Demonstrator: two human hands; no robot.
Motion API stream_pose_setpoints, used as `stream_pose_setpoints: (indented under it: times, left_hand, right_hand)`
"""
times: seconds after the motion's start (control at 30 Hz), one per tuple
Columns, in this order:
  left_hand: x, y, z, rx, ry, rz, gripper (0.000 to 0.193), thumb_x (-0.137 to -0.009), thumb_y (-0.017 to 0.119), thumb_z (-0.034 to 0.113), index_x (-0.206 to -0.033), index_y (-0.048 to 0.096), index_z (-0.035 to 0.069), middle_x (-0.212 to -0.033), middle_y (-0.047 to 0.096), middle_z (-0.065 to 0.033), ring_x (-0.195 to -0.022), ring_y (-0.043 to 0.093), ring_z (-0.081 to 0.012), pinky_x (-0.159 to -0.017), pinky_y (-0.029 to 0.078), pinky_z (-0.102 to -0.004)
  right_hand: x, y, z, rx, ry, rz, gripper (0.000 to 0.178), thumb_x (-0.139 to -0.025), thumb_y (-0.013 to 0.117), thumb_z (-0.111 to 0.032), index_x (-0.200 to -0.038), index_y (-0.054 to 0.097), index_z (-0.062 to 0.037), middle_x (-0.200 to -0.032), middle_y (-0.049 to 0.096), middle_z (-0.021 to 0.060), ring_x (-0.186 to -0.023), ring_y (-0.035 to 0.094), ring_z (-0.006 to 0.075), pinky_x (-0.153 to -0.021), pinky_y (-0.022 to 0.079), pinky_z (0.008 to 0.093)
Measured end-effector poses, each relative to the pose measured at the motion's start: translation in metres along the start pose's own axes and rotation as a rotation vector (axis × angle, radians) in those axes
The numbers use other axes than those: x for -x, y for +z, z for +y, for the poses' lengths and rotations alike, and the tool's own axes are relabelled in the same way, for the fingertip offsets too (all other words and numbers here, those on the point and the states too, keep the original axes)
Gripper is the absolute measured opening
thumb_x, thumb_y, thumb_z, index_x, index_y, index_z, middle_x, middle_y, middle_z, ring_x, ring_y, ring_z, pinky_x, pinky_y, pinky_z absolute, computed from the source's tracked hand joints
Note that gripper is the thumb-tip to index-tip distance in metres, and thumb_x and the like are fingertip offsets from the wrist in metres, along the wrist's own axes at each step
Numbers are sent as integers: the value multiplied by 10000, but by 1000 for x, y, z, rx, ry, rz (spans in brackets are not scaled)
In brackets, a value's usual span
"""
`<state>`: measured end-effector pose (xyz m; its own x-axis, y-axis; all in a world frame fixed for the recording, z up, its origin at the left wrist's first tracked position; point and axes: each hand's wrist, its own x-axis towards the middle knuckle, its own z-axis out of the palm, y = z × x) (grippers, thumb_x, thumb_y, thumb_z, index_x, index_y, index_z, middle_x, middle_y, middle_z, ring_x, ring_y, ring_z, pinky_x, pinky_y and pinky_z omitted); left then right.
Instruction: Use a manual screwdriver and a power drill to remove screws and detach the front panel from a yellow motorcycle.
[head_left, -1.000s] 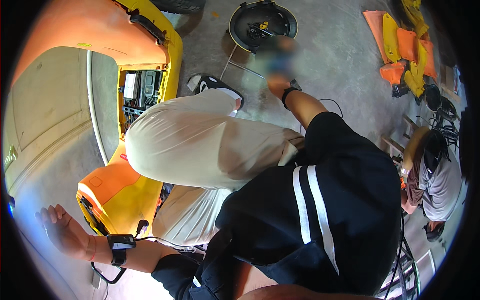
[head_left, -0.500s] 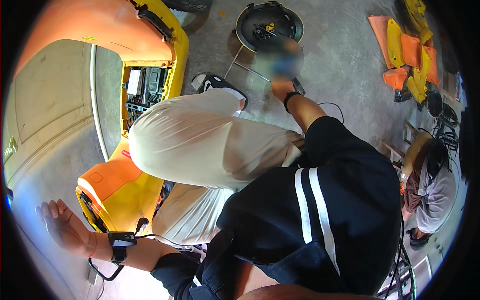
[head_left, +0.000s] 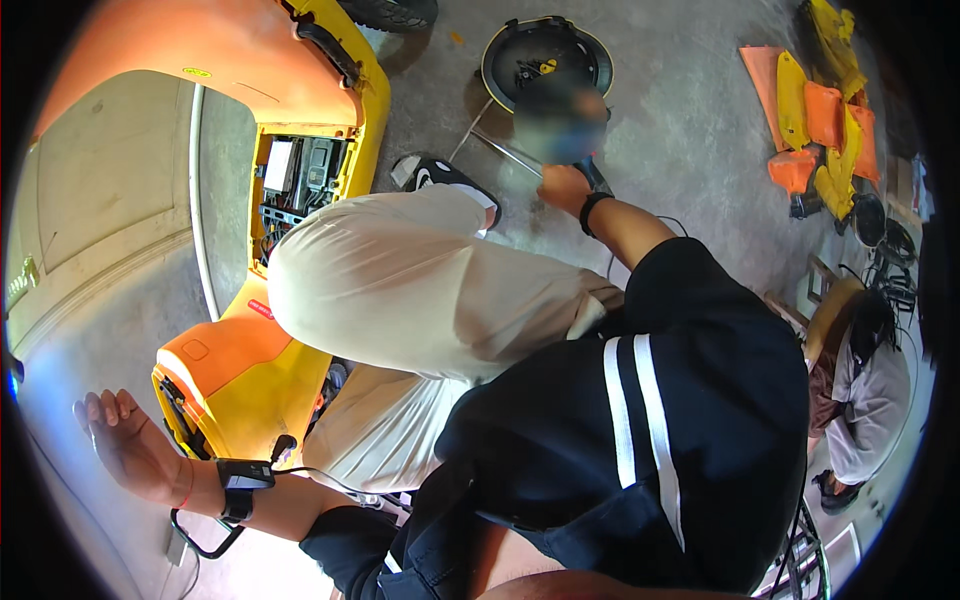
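My left hand [head_left: 128, 447] is stretched out low on the left over the grey concrete floor, fingers apart and holding nothing, with a black band on its wrist. It hangs just left of the yellow and orange scooter body [head_left: 235, 375]. My right hand [head_left: 565, 186] reaches forward past my bent knee in beige trousers [head_left: 400, 280] to a blurred patch beside a thin metal rod [head_left: 500, 150]. Its fingers are hidden, so its grip is unclear. A black round wheel part [head_left: 545, 55] lies just beyond it.
The scooter's open compartment [head_left: 300, 180] shows wiring and a battery. Loose orange and yellow panels [head_left: 815, 110] are piled at the top right. Another person [head_left: 865, 390] crouches at the right edge. A black and white shoe [head_left: 440, 178] rests near the knee.
My left hand has drifted slightly up and toward the scooter. The right hand stays by the blurred patch; the view has shifted a little.
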<state>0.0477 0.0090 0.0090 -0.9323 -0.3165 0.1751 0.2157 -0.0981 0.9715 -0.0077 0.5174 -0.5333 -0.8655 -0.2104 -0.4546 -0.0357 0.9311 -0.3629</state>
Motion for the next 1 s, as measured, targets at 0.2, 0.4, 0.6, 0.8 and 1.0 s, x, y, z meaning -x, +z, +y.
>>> stream_pose_setpoints:
  times: [0.2,0.4,0.6,0.8,1.0]
  left_hand:
    - [6,0,-2,7,-29,-26,181,-976,530,37,-1137,569,-35,-978,488,-64,-860,443,-164,-798,368,-323]
    - [11,9,-5,-26,-26,15,191,-983,523,51,-1154,546,-30,-977,476,-63,-856,428,-161,-790,366,-314]
    - [15,-3,5,-79,-28,17,179,-999,499,57,-1153,534,-27,-973,467,-64,-855,423,-163,-787,367,-313]
    - [16,1,-16,-117,-101,-2,224,-1016,480,87,-1205,542,-18,-999,475,-56,-866,434,-154,-796,376,-308]
    - [2,11,-35,-132,-147,-47,252,-1020,474,109,-1238,544,3,-1019,495,-49,-865,453,-142,-801,393,-287]
  right_hand:
    - [-18,18,5,-21,29,-21,211,-825,511,-99,-883,676,19,-953,703,260,-905,703,392,-780,553,481]
    - [-25,30,3,89,23,-10,223,-881,500,-134,-912,686,-14,-912,716,219,-860,706,395,-745,557,484]
    - [-38,-48,-40,-270,-198,551,156,-869,504,-84,-877,654,-42,-878,675,187,-841,668,416,-745,530,502]
    - [-111,-92,13,-423,172,542,207,-884,562,-166,-953,709,-38,-1009,711,192,-938,677,377,-831,537,450]
    - [-166,-60,40,-275,51,333,230,-874,581,-188,-990,721,-46,-1006,707,225,-953,688,394,-863,550,457]
